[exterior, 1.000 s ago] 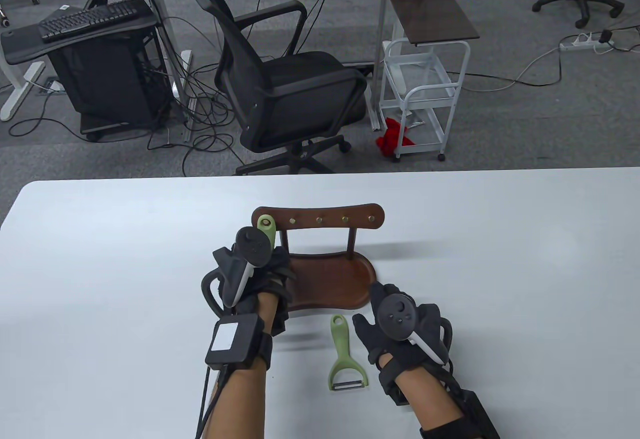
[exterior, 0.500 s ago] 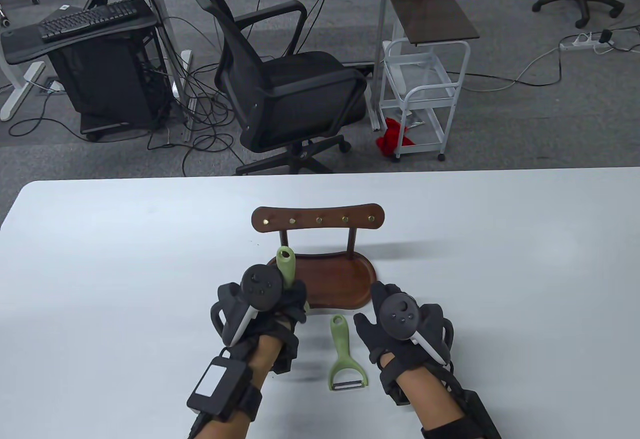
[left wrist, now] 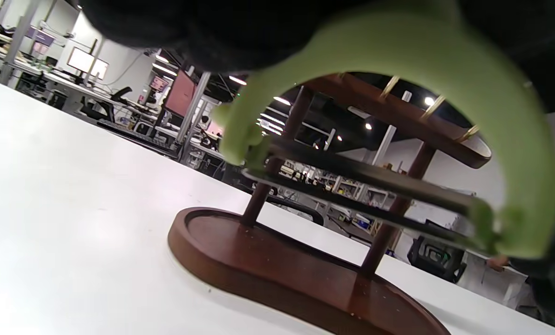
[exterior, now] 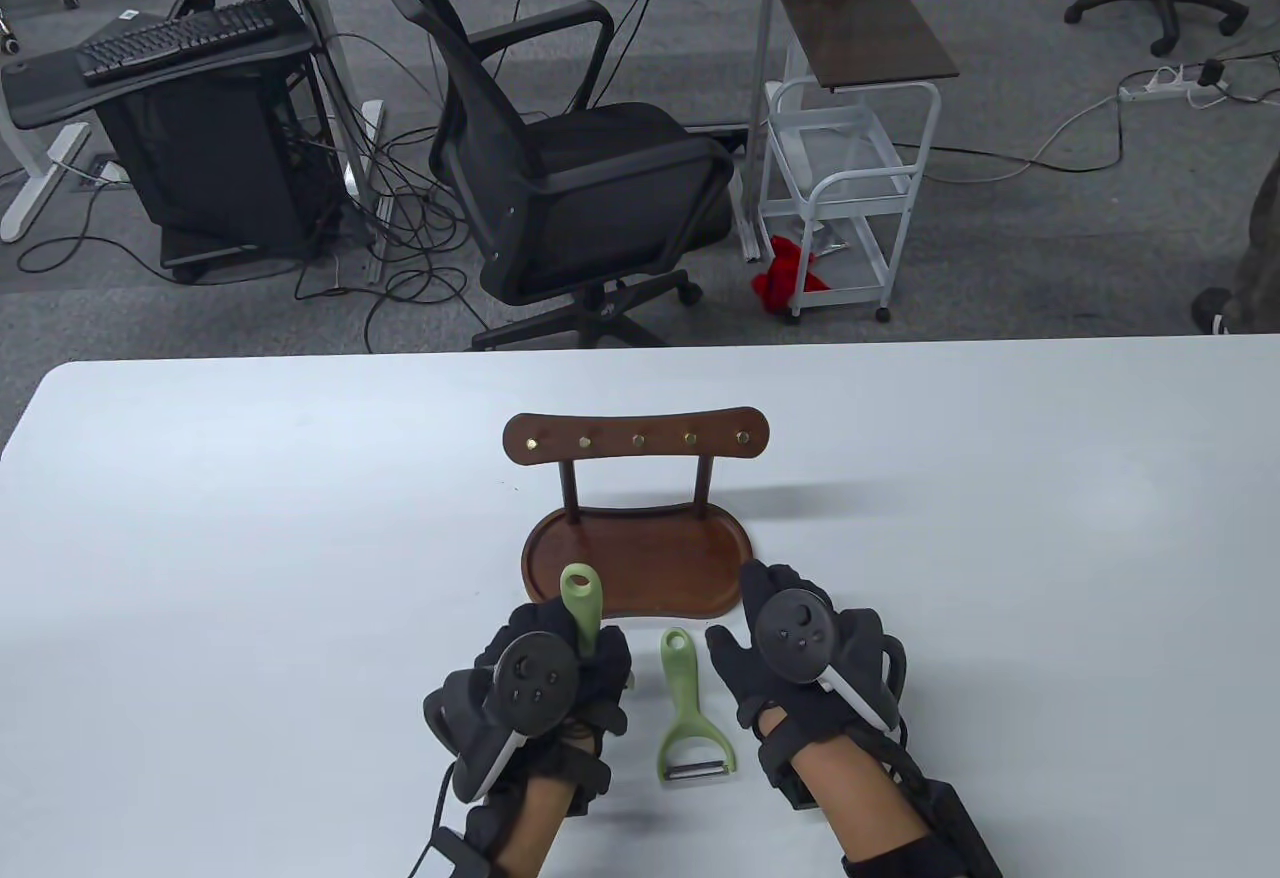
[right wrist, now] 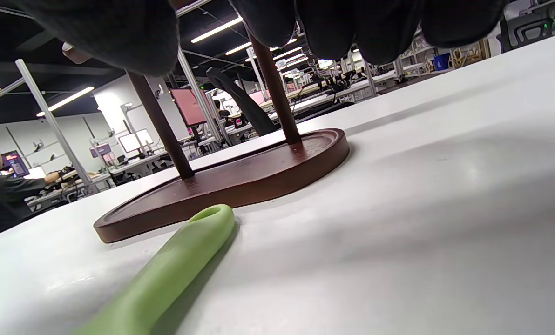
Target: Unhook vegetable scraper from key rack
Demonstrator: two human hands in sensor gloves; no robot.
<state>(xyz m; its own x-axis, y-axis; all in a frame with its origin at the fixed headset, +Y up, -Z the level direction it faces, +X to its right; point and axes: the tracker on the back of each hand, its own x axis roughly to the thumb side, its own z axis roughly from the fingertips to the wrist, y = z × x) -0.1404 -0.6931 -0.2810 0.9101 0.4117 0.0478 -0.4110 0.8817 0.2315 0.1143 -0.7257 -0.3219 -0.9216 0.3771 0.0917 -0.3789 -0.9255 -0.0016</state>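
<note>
My left hand point(exterior: 560, 668) grips a green vegetable scraper point(exterior: 581, 604), its looped handle end sticking up past my fingers, just in front of the rack's base. In the left wrist view its forked head and blade point(left wrist: 366, 186) fill the frame. The brown wooden key rack point(exterior: 636, 440) stands behind, all its brass hooks bare. A second green scraper point(exterior: 685, 708) lies flat on the table between my hands; its handle shows in the right wrist view point(right wrist: 165, 274). My right hand point(exterior: 790, 648) rests flat on the table, fingers spread, touching nothing.
The rack's oval wooden tray base point(exterior: 640, 558) sits right in front of both hands. Beyond the white table's far edge point(exterior: 640, 348) are a black office chair point(exterior: 560, 148) and a white trolley point(exterior: 850, 168).
My left hand has lifted the scraper off the leftmost hook and drawn it toward me, down to just in front of the tray base. The right hand and the lying scraper have not moved.
</note>
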